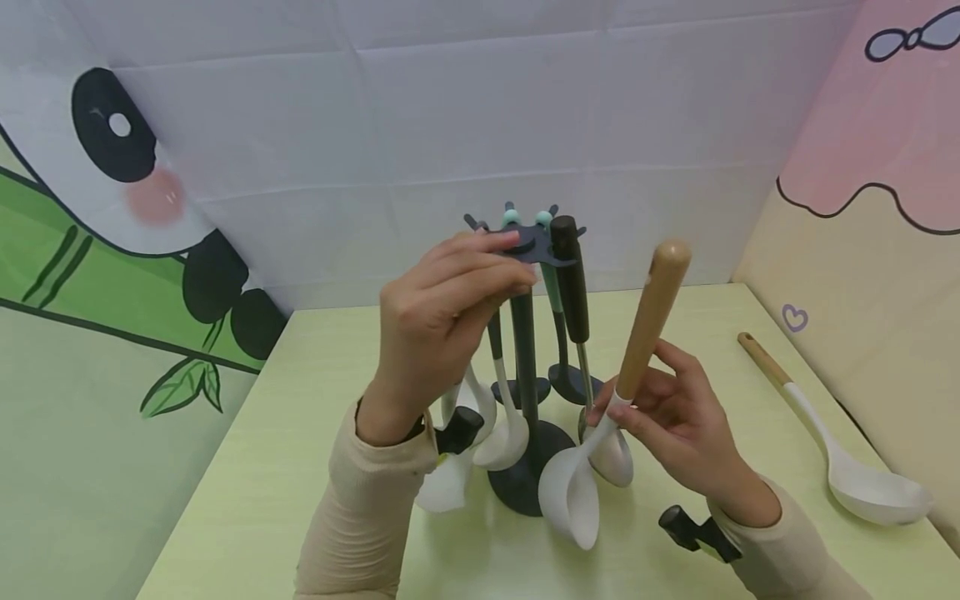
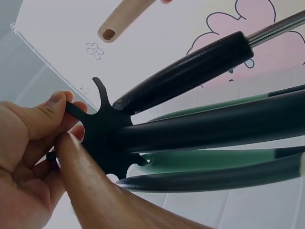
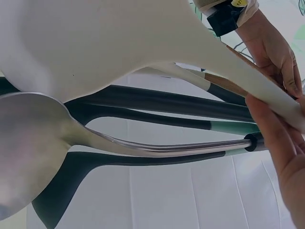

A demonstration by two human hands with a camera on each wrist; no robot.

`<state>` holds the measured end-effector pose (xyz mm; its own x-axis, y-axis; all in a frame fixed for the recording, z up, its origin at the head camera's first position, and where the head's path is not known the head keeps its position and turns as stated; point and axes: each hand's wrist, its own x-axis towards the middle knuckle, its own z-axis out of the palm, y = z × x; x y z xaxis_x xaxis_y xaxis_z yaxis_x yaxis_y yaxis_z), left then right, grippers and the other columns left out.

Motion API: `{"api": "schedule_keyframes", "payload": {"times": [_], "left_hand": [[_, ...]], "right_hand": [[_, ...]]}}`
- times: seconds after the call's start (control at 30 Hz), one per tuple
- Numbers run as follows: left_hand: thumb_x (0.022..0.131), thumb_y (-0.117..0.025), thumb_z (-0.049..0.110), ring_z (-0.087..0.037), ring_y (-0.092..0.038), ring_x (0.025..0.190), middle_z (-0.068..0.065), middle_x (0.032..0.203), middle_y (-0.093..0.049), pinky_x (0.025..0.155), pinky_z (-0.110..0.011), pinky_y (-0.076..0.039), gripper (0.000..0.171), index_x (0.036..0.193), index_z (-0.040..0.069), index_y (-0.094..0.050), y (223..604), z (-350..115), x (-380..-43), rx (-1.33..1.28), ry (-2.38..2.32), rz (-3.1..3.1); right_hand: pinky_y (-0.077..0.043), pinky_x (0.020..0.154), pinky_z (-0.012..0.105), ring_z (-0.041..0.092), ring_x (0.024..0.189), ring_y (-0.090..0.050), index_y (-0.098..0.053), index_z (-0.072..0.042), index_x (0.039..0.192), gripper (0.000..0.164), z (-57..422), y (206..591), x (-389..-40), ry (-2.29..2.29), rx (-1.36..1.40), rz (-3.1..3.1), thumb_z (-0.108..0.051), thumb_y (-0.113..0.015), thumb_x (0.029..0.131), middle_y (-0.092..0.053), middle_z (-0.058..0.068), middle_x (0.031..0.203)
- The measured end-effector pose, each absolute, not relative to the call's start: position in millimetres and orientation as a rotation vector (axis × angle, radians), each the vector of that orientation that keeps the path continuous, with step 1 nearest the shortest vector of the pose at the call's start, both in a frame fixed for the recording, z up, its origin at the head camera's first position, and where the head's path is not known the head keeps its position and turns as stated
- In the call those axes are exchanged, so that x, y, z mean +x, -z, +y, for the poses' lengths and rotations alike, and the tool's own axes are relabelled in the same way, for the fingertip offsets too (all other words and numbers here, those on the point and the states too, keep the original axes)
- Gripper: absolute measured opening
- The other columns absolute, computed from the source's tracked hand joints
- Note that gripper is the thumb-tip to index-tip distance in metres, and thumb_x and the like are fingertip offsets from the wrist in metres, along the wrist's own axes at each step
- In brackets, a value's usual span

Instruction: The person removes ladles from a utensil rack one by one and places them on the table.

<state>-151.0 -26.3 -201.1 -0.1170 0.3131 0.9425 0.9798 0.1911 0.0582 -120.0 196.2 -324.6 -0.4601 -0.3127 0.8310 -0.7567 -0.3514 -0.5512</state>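
A dark rotating-style utensil rack [image 1: 523, 333] with a hooked top stands mid-table. My left hand [image 1: 450, 312] pinches one hook of that top between thumb and fingers, clearest in the left wrist view. In front of the rack, my right hand [image 1: 686, 425] holds a white ladle [image 1: 558, 492] by its neck, just below the wooden handle. The ladle tilts, bowl down and handle end up, apart from the hooks. Close behind it hangs a metal spoon [image 1: 615, 462] with a black handle. In the left wrist view, a wooden handle [image 2: 95, 183] passes beside the left fingers.
Several utensils hang round the rack, among them a white ladle [image 1: 504, 443] and dark ones with green handles [image 1: 552, 287]. At the right of the table [image 1: 300, 467] lies a large white spoon [image 1: 870, 487] with a wooden handle. Printed cloth walls stand behind and at both sides.
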Motion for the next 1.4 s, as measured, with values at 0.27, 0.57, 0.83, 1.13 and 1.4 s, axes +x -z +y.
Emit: {"api": "schedule_keyframes", "payload": {"times": [0.27,0.57,0.83,1.13,1.4], "left_hand": [[0.072,-0.069,-0.01,-0.027,-0.063,0.095,-0.014,0.08,-0.069,0.09,-0.038,-0.047,0.009,0.08,-0.005,-0.07,199.8,-29.5,-151.1,-1.281,0.987,-1.598],[0.072,-0.069,-0.01,-0.028,-0.062,0.098,-0.014,0.08,-0.069,0.092,-0.042,-0.045,0.01,0.081,-0.006,-0.07,200.0,-33.3,-151.3,-1.298,1.029,-1.62],[0.073,-0.067,-0.011,-0.028,-0.062,0.099,-0.014,0.079,-0.068,0.092,-0.042,-0.045,0.009,0.08,-0.007,-0.069,200.3,-34.6,-151.3,-1.294,1.07,-1.622],[0.071,-0.066,-0.014,-0.028,-0.063,0.097,-0.013,0.078,-0.068,0.093,-0.046,-0.044,0.011,0.078,-0.006,-0.069,202.3,-33.4,-150.7,-1.266,1.152,-1.566],[0.072,-0.064,-0.016,-0.029,-0.062,0.098,-0.013,0.077,-0.067,0.093,-0.047,-0.043,0.012,0.076,-0.006,-0.068,203.2,-36.2,-150.9,-1.266,1.221,-1.555]], "right_hand": [[-0.053,0.075,0.032,0.026,0.079,-0.064,-0.017,0.01,0.135,0.061,194.6,325.9,-118.3,-1.821,1.525,-1.539,0.009,-0.053,0.086,-0.061,0.02,0.093],[-0.053,0.078,0.033,0.027,0.082,-0.064,-0.016,0.012,0.135,0.062,199.6,327.3,-115.4,-1.819,1.605,-1.501,0.009,-0.053,0.086,-0.06,0.02,0.097],[-0.054,0.074,0.032,0.028,0.083,-0.064,-0.016,0.013,0.135,0.063,202.1,324.9,-112.5,-1.806,1.693,-1.435,0.011,-0.053,0.084,-0.06,0.022,0.097],[-0.054,0.072,0.032,0.028,0.081,-0.063,-0.016,0.015,0.133,0.062,208.0,321.3,-110.1,-1.801,1.743,-1.397,0.012,-0.053,0.084,-0.06,0.023,0.097],[-0.054,0.068,0.03,0.026,0.075,-0.063,-0.016,0.015,0.134,0.062,220.5,319.3,-109.0,-1.83,1.666,-1.421,0.013,-0.053,0.084,-0.06,0.023,0.094]]}}
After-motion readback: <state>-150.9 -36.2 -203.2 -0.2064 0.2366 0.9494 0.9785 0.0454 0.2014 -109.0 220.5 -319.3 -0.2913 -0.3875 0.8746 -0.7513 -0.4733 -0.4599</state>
